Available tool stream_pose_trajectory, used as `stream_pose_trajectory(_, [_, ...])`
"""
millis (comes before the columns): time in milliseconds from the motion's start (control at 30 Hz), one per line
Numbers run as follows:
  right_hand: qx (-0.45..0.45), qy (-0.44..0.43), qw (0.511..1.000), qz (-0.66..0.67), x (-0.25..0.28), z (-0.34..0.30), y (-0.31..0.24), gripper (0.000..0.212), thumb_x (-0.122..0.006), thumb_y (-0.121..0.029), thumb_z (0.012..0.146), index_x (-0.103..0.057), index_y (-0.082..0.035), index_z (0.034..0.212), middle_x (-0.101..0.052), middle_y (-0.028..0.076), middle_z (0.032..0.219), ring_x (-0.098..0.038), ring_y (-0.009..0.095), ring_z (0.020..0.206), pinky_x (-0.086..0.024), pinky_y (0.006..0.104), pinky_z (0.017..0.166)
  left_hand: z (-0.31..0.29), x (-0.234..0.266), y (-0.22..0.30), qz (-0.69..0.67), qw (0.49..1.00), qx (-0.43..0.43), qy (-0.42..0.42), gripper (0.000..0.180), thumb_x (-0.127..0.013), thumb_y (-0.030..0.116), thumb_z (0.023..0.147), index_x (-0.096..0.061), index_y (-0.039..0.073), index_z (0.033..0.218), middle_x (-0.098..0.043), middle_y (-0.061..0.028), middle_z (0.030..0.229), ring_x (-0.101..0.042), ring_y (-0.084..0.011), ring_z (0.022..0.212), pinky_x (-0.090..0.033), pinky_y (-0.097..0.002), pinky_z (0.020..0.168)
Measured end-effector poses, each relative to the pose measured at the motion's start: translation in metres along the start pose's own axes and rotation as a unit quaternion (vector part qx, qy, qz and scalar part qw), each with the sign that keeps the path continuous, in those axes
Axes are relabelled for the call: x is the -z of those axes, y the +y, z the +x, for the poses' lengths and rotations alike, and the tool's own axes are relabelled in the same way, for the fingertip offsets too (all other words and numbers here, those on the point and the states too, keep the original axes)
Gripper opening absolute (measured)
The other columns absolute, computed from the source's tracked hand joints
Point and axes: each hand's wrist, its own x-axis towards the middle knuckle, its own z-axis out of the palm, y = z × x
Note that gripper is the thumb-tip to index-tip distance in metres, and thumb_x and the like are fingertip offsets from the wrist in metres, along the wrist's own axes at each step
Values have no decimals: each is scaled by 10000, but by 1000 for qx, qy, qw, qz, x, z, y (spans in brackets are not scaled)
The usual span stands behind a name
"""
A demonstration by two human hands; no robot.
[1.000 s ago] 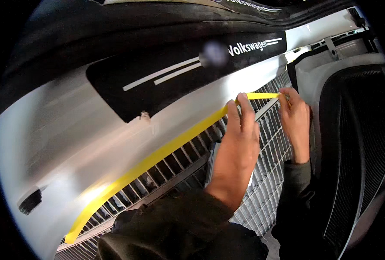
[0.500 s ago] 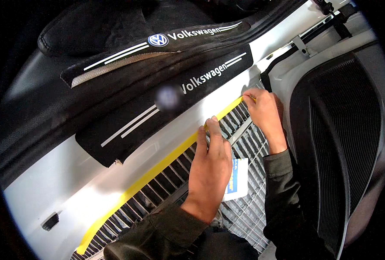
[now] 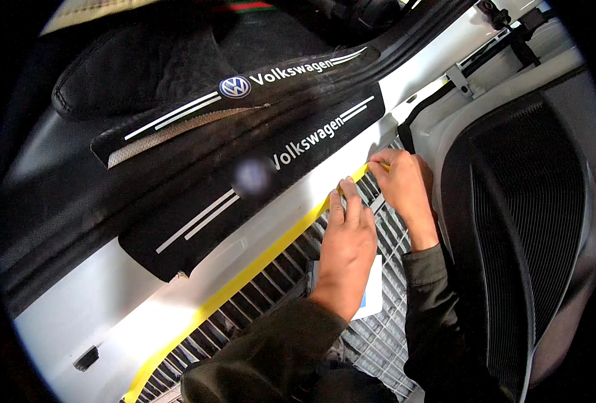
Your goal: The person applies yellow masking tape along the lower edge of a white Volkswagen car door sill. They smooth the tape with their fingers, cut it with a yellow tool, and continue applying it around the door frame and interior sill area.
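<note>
A strip of yellow tape (image 3: 257,265) runs along the lower edge of a white car door sill (image 3: 130,329). My right hand (image 3: 404,193) pinches its far end between thumb and bent fingers. Just nearer along the strip, my left hand (image 3: 348,252) presses its fingertips on the tape, fingers stretched forward; its thumb is hidden. Above the tape, a black sill protector (image 3: 197,248) with white lettering and stripes covers part of the sill. A second, matching protector (image 3: 197,111) sits higher, its lower edge lifted with a pale backing showing.
Below the sill lies a metal floor grating (image 3: 385,356). A white and blue card (image 3: 373,289) is partly hidden by my left hand. The open car door (image 3: 513,235), with black ribbed trim, stands close at right. A small black rectangular piece (image 3: 86,358) marks the sill at lower left.
My left hand has slid along the tape, up and right, closer to my right hand. My right hand keeps its pinch on the tape. The whole view has shifted slightly.
</note>
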Motion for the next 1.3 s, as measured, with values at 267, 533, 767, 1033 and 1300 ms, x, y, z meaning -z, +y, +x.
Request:
stream_pose_trajectory(267, [-8,-1,1000,-4,2,0,-9,124,-707,-154,814,-735,-40,855,-684,182,771,-684,342,688,-523,385,595,21,-14,9,-5,1000,4,-16,335,-518,215,909,-650,-41,1080,-562,-244,1319,-409,-340,1314,-308,-429,1136])
stream_pose_trajectory(533, [26,14,999,17,-1,-8,-8,145,-659,-148,859,-720,-23,899,-681,206,787,-678,375,713,-530,409,619,35,-22,14,19,999,-3,-41,486,-502,213,920,-551,-45,1330,-518,-185,1377,-363,-353,1344,-289,-452,1153])
stream_pose_trajectory(767, [27,7,998,56,28,-42,-34,281,-614,-147,892,-642,49,1091,-672,270,1014,-672,419,904,-543,431,785,32,-22,10,7,999,-17,-35,537,-483,223,924,-469,-39,1393,-447,-207,1437,-354,-369,1360,-280,-454,1164])
stream_pose_trajectory(1033, [41,26,998,48,47,-83,-68,262,-633,-173,875,-672,-8,1074,-694,215,859,-689,338,627,-543,394,588,30,-7,7,70,991,-22,-116,567,-424,237,945,-396,-16,1452,-329,-226,1537,-214,-381,1466,-184,-470,1208])
stream_pose_trajectory(1300, [-35,-33,999,24,66,-111,-77,269,-662,-142,901,-651,-9,1136,-675,219,820,-655,319,556,-511,379,531,38,-4,9,95,982,-59,-151,550,-465,353,958,-490,80,1435,-371,-191,1530,-255,-408,1435,-231,-531,1160])
